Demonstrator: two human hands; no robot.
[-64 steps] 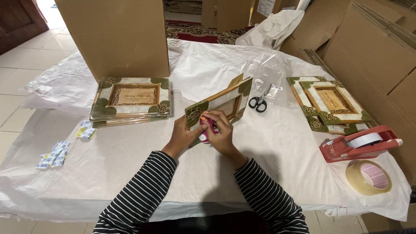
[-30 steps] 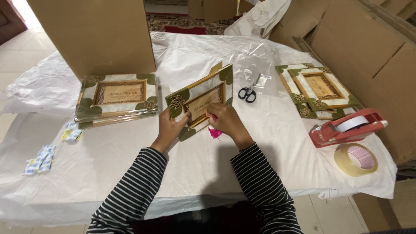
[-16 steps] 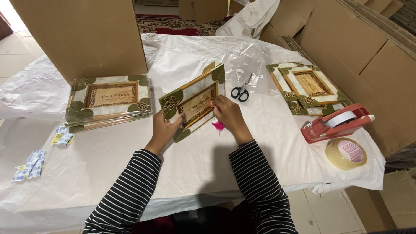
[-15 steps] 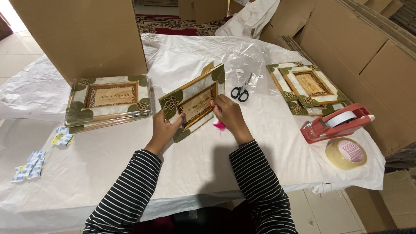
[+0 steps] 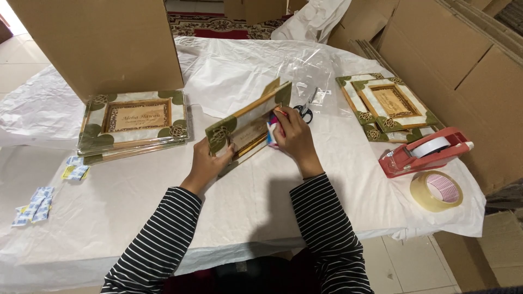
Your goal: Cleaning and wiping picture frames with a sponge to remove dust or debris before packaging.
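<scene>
My left hand (image 5: pixel 206 166) grips the near lower corner of a green, gold and white decorative frame (image 5: pixel 246 121), holding it tilted up off the white table cover (image 5: pixel 136 201). My right hand (image 5: pixel 294 139) is closed around a small pink and blue object (image 5: pixel 272 130) pressed against the frame's face. Both sleeves are black-and-white striped.
A stack of similar frames (image 5: pixel 133 122) lies left, another stack (image 5: pixel 389 106) right. Black scissors (image 5: pixel 303 111) and clear plastic bags (image 5: pixel 308 73) sit behind the frame. A red tape dispenser (image 5: pixel 425 152) and tape roll (image 5: pixel 436 190) are right. Small packets (image 5: pixel 35 204) lie left. Cardboard boxes (image 5: pixel 103 41) surround.
The camera view shifted toward the table. My right hand moved the pink object up from the frame's lower edge onto its face; the left hand kept its grip.
</scene>
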